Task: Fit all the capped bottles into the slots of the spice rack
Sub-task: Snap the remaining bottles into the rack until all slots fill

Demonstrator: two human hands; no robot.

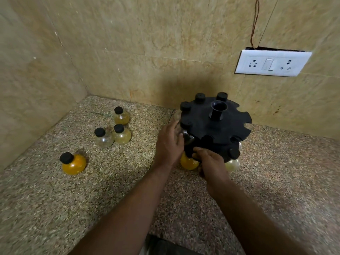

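Speckled granite counter [92, 208] in a beige-tiled corner, nothing fancy. Nearest in, both forearms reaching up to the black spice rack [217, 126]. Right hand [213, 164] curled around the lower front edge of the rack, fingers closed on it, apparently steadying. Left hand [169, 144] cupped around a clear bottle [185, 135] at the rack's left edge, fingers wrapped on its round body, seemingly nudging the neck into a slot. Just below, an orange-filled bottle [188, 162] hanging under the rack between the two hands.

Further left, loose on the counter and well apart from the rack: one orange bottle [73, 163], then a clear one [104, 138] touching a pale yellow one [121, 134], then another pale yellow [121, 115] behind. Four left to go, probably.

Handling guess: small, light, rigid, smooth and a bit slippery on the round belly, so better grabbed low around the body, leaving the black cap and neck free for sliding in. Rack likely to spin or tip, hence the steadying.

Far back, white socket plate [272, 63] on the wall. No brands or labels readable anywhere.
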